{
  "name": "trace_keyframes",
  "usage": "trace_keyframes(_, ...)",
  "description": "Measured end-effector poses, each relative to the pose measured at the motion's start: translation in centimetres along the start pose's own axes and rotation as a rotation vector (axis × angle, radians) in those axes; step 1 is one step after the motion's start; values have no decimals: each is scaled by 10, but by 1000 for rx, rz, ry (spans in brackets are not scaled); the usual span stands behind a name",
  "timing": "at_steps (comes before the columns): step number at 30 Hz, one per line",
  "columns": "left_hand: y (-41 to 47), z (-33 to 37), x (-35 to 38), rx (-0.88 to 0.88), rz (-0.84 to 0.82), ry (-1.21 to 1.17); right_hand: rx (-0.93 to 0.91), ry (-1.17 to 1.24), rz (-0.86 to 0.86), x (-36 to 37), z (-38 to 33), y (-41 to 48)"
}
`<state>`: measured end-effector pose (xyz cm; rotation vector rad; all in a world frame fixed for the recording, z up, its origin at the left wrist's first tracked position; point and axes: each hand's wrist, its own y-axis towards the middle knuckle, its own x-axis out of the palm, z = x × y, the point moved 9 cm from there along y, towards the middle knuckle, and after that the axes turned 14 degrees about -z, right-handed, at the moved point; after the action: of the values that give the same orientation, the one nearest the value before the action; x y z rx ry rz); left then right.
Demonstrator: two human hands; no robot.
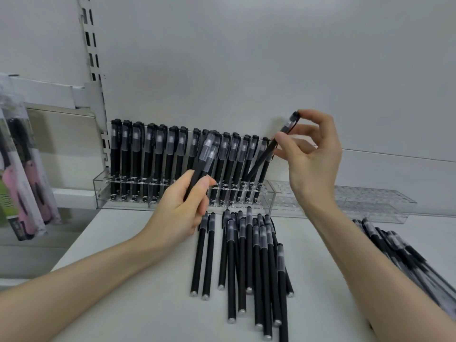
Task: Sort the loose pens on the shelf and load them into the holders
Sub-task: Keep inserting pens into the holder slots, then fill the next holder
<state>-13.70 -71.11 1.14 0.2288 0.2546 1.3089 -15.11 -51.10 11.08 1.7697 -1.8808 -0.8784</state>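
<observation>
A clear acrylic holder (103, 193) at the back of the white shelf stands nearly full of upright black pens (158, 156). My right hand (311, 154) pinches one black pen (274, 146) near its cap, tilted, with its lower end at the holder's right end. My left hand (180, 208) grips a small bunch of black pens (204, 156) in front of the holder's middle. Several loose black pens (249, 257) lie on the shelf below both hands.
An empty clear holder (365, 201) sits to the right of the full one. Another heap of black pens (404, 257) lies at the right edge. Packaged goods (22, 174) hang at the left. A slotted upright (95, 77) runs up the back wall.
</observation>
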Motion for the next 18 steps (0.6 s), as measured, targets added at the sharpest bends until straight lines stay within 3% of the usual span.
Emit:
trace_keyframes(7, 1, 6, 3, 50, -25, 77, -52, -197, -67, 15, 11, 5)
trace_keyframes(13, 1, 7, 4, 41, -33, 80, 8, -477, -275, 36, 21, 4)
trace_keyframes(18, 0, 5, 5, 8, -32, 50, 33, -613, -312, 37, 21, 5)
